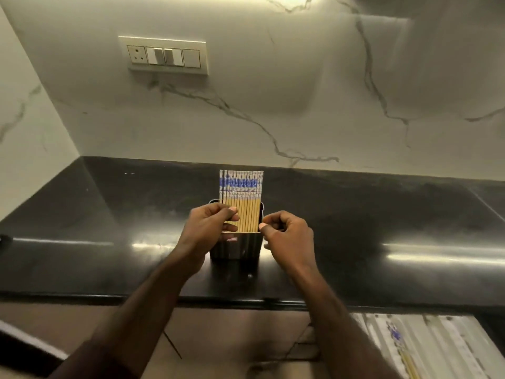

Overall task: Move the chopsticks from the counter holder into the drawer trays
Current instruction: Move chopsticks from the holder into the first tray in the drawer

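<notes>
I see a row of chopsticks (241,199) standing upright in a dark holder (235,246) on the black counter (382,214), their white-and-blue patterned tops side by side above bamboo-coloured shafts. My left hand (209,224) pinches the leftmost sticks between thumb and fingers, just above the holder's rim. My right hand (287,231) sits curled at the holder's right edge, thumb and forefinger pressed together near the outermost stick; I cannot tell whether it grips anything. Lower right, the open drawer tray (442,348) shows pale dividers, with a chopstick already lying in one slot. A switch panel (164,55) sits on the marble wall.
</notes>
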Tool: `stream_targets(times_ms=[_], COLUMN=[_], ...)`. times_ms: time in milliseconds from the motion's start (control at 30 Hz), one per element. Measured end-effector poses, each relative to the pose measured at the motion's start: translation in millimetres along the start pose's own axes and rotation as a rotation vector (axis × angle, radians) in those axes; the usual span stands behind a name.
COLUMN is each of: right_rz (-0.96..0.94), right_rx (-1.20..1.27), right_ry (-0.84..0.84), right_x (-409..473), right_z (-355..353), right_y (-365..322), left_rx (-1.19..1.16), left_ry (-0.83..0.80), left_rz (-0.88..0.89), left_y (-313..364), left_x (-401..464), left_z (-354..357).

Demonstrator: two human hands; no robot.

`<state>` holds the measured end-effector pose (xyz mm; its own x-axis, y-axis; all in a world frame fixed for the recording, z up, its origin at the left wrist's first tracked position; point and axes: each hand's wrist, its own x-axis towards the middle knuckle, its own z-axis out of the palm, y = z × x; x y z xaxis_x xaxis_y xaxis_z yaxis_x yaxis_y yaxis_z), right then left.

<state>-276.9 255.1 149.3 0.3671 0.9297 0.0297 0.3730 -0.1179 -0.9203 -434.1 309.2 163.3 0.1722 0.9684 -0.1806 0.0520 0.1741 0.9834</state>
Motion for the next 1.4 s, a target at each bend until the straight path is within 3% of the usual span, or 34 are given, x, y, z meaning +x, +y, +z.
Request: stream_targets(times_ms=[533,867,1400], right_rz=[0.054,0.102,0.141], right_rx=[-0.093,-0.143,-0.151], right_ry=[0.061,0.088,0.089], right_x=[73,98,102], right_z=[85,104,111], right_y=[-13,3,6], left_rx=[0.229,0.208,0.096], left_ry=[0.177,0.06,0.007], left_rz=[0.169,0.042,0.086], left_y=[-5,-37,-43], left_x=[124,174,179], left_z=[-29,-22,-27])
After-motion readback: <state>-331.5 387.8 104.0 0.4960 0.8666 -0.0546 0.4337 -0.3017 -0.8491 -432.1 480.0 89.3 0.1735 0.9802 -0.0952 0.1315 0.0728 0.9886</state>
